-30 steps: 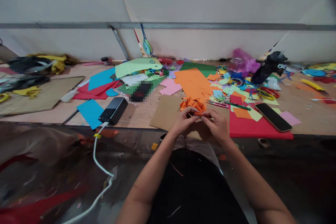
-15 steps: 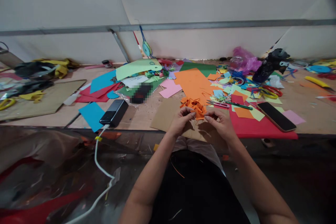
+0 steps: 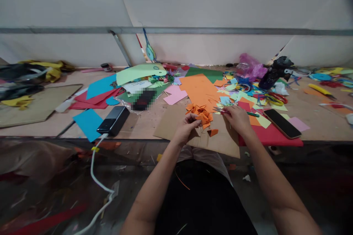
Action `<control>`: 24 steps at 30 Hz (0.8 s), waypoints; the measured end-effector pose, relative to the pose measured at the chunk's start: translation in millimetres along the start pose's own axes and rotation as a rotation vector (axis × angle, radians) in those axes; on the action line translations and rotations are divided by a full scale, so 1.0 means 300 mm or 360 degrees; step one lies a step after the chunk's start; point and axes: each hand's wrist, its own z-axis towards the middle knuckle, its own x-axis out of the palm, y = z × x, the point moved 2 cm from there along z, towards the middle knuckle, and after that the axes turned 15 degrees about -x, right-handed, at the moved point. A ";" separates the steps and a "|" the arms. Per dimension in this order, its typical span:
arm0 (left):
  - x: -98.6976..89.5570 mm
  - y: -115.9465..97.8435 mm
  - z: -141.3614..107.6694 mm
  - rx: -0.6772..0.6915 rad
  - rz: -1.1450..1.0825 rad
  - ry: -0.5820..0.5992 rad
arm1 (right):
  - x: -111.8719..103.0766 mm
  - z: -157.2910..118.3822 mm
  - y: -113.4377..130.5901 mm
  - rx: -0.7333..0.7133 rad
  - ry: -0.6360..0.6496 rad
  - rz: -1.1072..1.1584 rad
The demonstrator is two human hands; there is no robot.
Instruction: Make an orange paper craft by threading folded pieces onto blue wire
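My left hand (image 3: 188, 127) pinches the near left edge of a folded orange paper piece (image 3: 202, 115), which is over a cardboard sheet (image 3: 171, 121). A small orange folded bit (image 3: 212, 132) hangs or lies just below it. To the right, my right hand (image 3: 237, 117) is closed on the handle end of small pink-handled scissors (image 3: 220, 110), whose tips point left toward the orange piece. A green pen (image 3: 253, 114) lies right beside my right hand.
A phone (image 3: 282, 123) rests on red paper (image 3: 264, 136) at the right. Further left are a power bank (image 3: 113, 121) with a white cable and blue paper (image 3: 91, 123). Behind lie orange sheets (image 3: 199, 88), paper scraps and a dark bottle (image 3: 273, 73).
My right hand has left the orange piece, moved right and closed on the small scissors. My left hand still holds the piece. The small orange bit now shows below it. The view has shifted slightly.
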 end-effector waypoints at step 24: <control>-0.018 0.007 0.015 0.0006 -0.0161 0.0020 | -0.048 0.021 0.102 0.0046 -0.0164 0.1038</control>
